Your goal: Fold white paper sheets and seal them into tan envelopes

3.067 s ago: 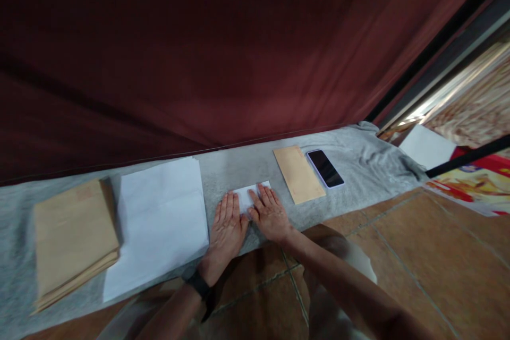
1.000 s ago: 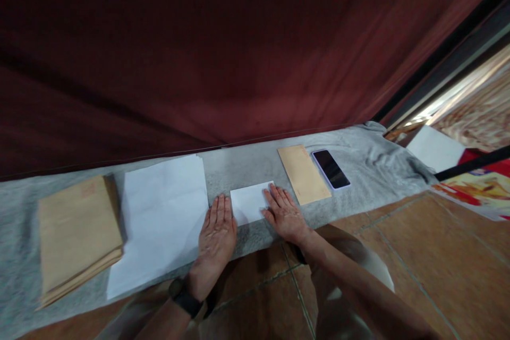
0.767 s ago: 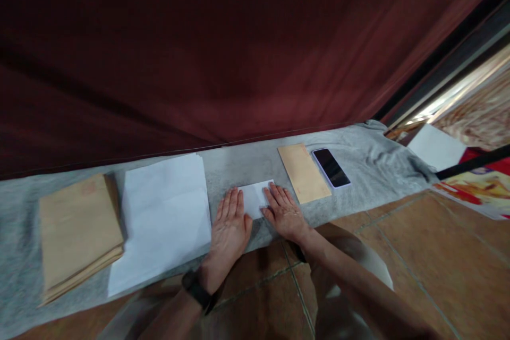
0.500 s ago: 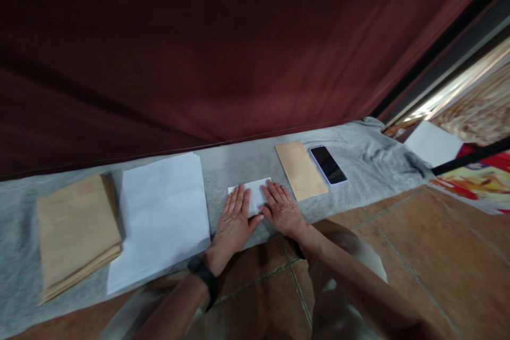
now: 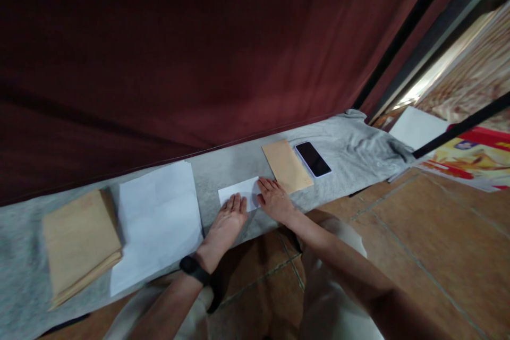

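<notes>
A narrow folded white paper (image 5: 250,191) lies on the grey cloth between my hands. My left hand (image 5: 230,218) rests flat on its near left part, fingers stretched out. Over the paper's right end lies my right hand (image 5: 274,201), palm down with its fingers extended. Just beyond the right hand is a single brown envelope (image 5: 287,164), lying flat. To the left of my left hand is a stack of white paper sheets (image 5: 159,223).
A pile of brown envelopes (image 5: 82,244) lies at the far left. A dark-screened phone (image 5: 313,159) sits right of the single envelope. The grey cloth (image 5: 227,162) covers a narrow surface against a dark red curtain (image 5: 223,64). A black bar (image 5: 458,126) crosses at right.
My hands have moved apart along the folded paper, the left one sliding left and nearer to me, so more of the paper shows. The camera view has shifted and tilted slightly.
</notes>
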`<action>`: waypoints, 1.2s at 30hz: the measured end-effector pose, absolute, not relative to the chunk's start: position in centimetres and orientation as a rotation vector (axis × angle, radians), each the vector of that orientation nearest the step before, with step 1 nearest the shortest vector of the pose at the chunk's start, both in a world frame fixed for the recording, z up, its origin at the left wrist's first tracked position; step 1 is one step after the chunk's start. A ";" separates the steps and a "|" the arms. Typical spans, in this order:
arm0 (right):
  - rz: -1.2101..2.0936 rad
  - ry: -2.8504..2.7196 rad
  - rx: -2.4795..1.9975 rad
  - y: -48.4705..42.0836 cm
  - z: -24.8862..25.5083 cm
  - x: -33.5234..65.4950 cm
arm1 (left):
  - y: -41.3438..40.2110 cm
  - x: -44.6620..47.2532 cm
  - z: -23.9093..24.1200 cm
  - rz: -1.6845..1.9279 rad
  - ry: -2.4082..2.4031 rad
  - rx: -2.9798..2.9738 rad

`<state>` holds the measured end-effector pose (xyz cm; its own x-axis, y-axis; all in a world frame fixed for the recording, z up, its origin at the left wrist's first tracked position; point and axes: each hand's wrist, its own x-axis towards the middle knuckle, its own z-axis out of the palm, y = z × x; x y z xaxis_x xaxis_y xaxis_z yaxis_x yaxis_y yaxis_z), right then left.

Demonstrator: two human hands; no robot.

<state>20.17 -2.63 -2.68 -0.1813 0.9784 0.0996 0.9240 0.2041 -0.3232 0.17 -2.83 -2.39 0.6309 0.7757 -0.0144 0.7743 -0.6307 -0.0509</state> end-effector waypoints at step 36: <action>1.773 -0.761 -0.991 -0.3 -0.3 18.3 | -4.0 0.9 3.9 -2.602 -2.932 -1.717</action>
<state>18.31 -0.32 -0.31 -0.2365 0.9261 -0.2939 -0.4248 -0.3706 -0.8260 0.89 -4.02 3.85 -0.1910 0.9422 -0.2754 -0.1614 0.2466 0.9556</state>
